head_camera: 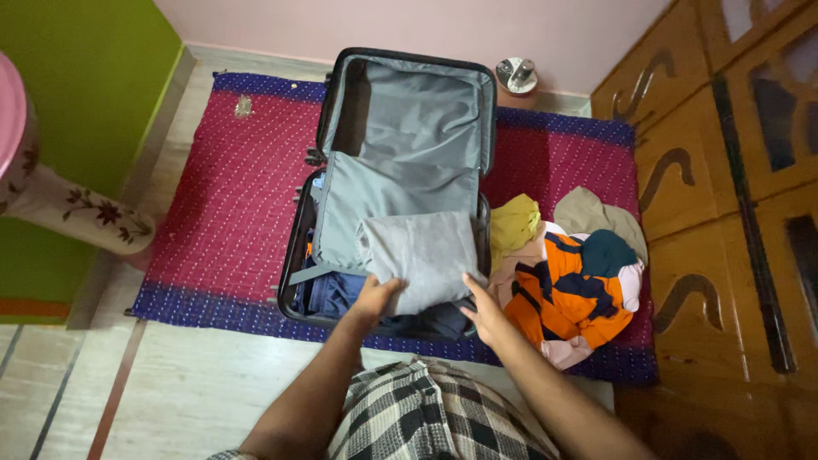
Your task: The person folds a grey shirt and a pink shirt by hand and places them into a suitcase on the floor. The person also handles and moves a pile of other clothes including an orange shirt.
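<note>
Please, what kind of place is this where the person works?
Most likely a room in a home, perhaps a bedroom. An open suitcase lies on a red and blue quilted mat on the floor, loose clothes are piled beside it, and a wooden cupboard stands along one side.

**Cloth, shell and polished wood**

The folded grey garment (422, 255) looks soft, matt cloth. The suitcase (400, 128) has smooth grey fabric lining inside a hard dark shell. At 3 o'clock, the orange-and-navy clothes (571, 290) are matt knit. The quilted mat (230, 196) looks stitched and rough; the wooden cupboard (690, 196) is glossy.
</note>
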